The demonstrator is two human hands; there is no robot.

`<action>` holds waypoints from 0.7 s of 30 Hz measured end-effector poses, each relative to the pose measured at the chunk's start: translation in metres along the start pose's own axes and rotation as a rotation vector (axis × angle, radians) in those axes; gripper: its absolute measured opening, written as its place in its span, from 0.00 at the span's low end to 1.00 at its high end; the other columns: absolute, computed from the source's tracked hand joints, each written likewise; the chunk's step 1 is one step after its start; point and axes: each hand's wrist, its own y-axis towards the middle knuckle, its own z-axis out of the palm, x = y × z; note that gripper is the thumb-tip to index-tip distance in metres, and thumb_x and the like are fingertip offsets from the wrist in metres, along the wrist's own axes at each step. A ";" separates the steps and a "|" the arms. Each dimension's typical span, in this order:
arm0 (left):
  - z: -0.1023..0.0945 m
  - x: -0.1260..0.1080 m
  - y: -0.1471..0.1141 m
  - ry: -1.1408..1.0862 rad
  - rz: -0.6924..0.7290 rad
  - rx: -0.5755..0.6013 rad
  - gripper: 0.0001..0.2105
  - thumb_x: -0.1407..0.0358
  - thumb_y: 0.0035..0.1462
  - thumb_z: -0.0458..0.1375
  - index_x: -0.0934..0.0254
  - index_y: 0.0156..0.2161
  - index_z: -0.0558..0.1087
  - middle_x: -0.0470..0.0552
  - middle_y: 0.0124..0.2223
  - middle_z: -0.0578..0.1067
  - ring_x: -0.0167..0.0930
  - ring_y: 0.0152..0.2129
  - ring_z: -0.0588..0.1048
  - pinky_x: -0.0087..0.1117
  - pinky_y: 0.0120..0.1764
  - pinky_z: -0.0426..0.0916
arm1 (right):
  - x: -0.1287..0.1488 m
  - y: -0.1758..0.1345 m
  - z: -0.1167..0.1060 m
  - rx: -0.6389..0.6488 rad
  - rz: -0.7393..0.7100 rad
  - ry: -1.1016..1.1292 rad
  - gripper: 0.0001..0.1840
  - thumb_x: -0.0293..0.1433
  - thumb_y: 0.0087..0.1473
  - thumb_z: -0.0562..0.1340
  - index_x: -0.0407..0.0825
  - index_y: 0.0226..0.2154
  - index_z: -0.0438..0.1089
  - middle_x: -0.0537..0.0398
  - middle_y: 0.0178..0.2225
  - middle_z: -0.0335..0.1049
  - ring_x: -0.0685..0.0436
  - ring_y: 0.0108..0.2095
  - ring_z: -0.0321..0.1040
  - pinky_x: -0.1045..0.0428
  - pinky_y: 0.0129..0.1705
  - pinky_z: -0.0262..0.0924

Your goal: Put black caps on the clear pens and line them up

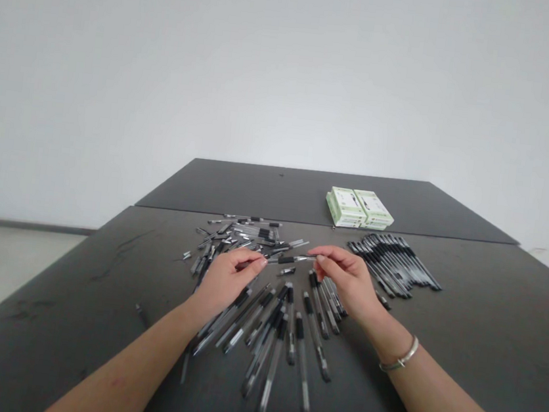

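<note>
A gel pen with a black grip (287,260) is held level above the table between my two hands. My left hand (229,277) pinches its left end between thumb and forefinger. At its right end, the thumb and fingers of my right hand (346,277) are closed; whether they grip the pen itself or a small part at its tip is hard to make out. Just below the pen lies a loose black pen cap (287,271). Many clear-barrelled pens (304,361) fan out on the table under and in front of my hands.
Behind my left hand is a jumbled heap of pens and caps (256,232). A neat row of capped pens (394,266) lies at the right. Stacked green-white boxes (373,207) stand farther back on the black table (466,307). One piece (140,313) lies near my left forearm.
</note>
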 end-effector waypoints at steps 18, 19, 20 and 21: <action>0.001 -0.005 0.000 -0.004 0.032 0.030 0.10 0.61 0.55 0.57 0.64 0.34 0.78 0.50 0.35 0.79 0.32 0.33 0.76 0.31 0.37 0.70 | 0.008 -0.002 0.010 0.009 0.023 -0.077 0.11 0.38 0.48 0.67 0.49 0.34 0.74 0.54 0.27 0.75 0.47 0.28 0.70 0.53 0.29 0.62; 0.001 -0.004 0.000 0.005 0.042 0.028 0.10 0.61 0.55 0.57 0.63 0.34 0.78 0.50 0.35 0.79 0.32 0.33 0.76 0.31 0.37 0.70 | 0.007 -0.002 0.010 0.003 0.025 -0.071 0.12 0.38 0.48 0.67 0.49 0.34 0.74 0.54 0.27 0.76 0.47 0.28 0.71 0.52 0.30 0.63; 0.001 -0.003 0.000 0.015 0.051 0.028 0.10 0.62 0.55 0.56 0.63 0.34 0.78 0.50 0.35 0.79 0.32 0.33 0.76 0.31 0.37 0.69 | 0.007 -0.002 0.010 -0.001 0.027 -0.064 0.12 0.38 0.47 0.67 0.49 0.34 0.74 0.53 0.27 0.76 0.46 0.28 0.72 0.52 0.30 0.64; 0.001 -0.002 0.000 0.023 0.059 0.028 0.10 0.62 0.56 0.56 0.63 0.34 0.78 0.50 0.35 0.79 0.32 0.33 0.76 0.31 0.36 0.69 | 0.007 -0.002 0.010 -0.004 0.031 -0.057 0.12 0.39 0.47 0.67 0.49 0.33 0.75 0.53 0.27 0.77 0.46 0.28 0.72 0.51 0.31 0.65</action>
